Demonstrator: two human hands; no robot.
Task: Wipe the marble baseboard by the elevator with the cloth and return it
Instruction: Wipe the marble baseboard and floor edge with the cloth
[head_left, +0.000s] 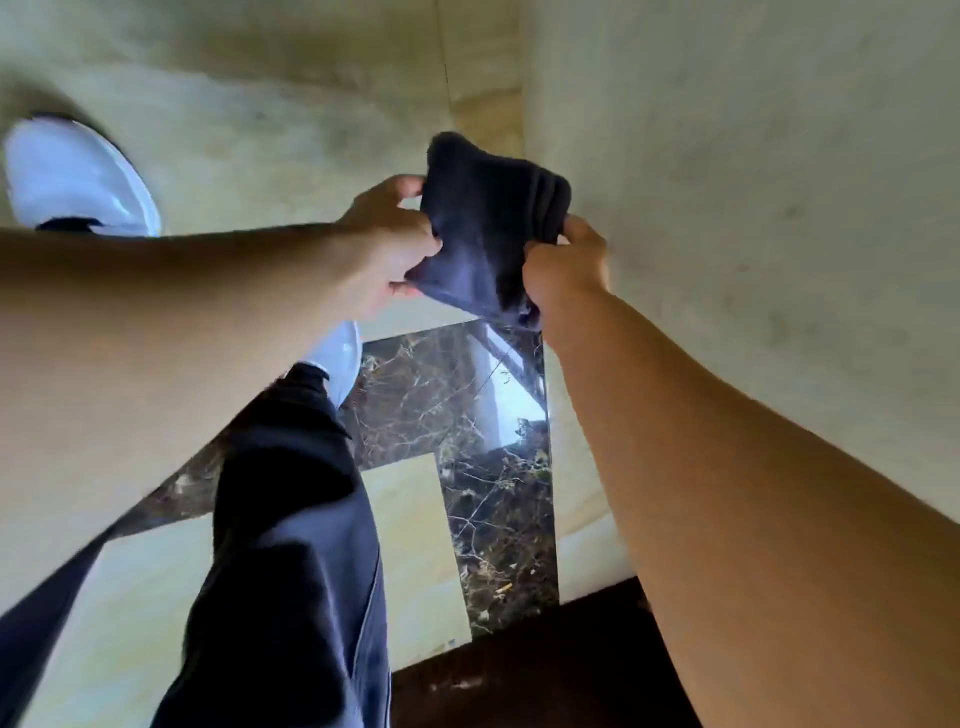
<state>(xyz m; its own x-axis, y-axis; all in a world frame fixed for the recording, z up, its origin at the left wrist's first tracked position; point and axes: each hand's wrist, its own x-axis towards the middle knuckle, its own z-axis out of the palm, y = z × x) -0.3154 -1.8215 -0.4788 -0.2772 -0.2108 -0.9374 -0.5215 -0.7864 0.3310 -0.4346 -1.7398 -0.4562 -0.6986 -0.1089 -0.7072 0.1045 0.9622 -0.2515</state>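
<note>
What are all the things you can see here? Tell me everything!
cloth: one, dark blue, bunched up, held in the air between both hands
floor: one, pale cream, polished, with dark brown veined marble strips set into it
wall: one, pale cream, on the right
shoes: two, white, one at the upper left, the other peeking out near the middle
trouser leg: one, dark navy, lower middle
left hand: one, gripping the cloth's left side
right hand: one, gripping the cloth's right side

Dark trousers (291, 545); seemingly white shoes (78, 176).
</note>
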